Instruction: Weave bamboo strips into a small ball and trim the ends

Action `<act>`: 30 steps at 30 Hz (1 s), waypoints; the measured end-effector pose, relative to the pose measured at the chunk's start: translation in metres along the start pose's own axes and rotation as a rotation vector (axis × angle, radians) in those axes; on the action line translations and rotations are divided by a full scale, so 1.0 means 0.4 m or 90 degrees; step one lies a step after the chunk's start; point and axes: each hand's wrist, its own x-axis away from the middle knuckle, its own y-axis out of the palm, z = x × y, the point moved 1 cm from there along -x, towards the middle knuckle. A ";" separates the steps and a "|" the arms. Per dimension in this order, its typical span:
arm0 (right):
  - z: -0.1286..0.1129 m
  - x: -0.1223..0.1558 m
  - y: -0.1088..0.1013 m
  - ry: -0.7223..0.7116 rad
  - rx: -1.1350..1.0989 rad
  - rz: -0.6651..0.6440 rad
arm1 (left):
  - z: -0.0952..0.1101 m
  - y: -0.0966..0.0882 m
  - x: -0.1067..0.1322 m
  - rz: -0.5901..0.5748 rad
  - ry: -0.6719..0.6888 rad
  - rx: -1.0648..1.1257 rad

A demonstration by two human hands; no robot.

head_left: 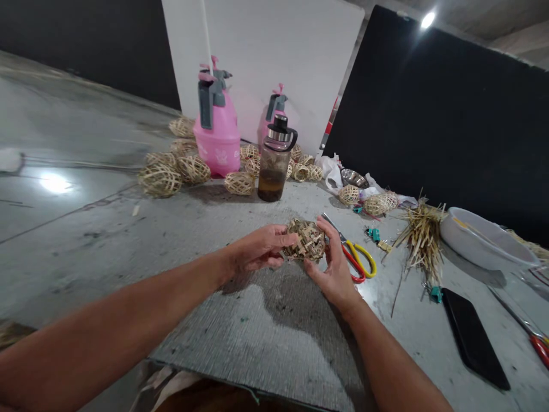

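Observation:
Between my two hands is a small rounded piece woven from bamboo strips [305, 240], in the middle of the view. My left hand [266, 247] grips its left side, the fingers reaching onto the near face. On the other side my right hand [334, 266] holds it, thumb low and fingers along the upper right edge. Scissors [358, 260] with one red and one yellow handle lie just right of my right hand, their blades partly behind it.
Woven bamboo balls [159, 178], pink pump sprayers [218, 134] and a drink bottle [273, 166] stand at the back. To the right are bamboo strips [422, 237], teal binder clips [376, 234], a white basin [480, 246], a black phone [474, 337] and red-handled scissors [538, 346].

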 end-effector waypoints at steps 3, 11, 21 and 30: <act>0.018 0.004 0.002 0.061 -0.037 0.033 | -0.006 0.000 -0.008 0.006 0.023 -0.026; 0.040 -0.010 0.010 0.205 -0.202 0.035 | -0.027 0.000 -0.014 0.000 0.061 -0.164; 0.043 -0.010 0.007 0.122 -0.198 0.034 | -0.026 -0.007 -0.017 -0.085 0.110 0.082; 0.045 -0.010 0.009 0.115 -0.187 0.020 | -0.034 -0.003 -0.019 -0.095 0.159 0.012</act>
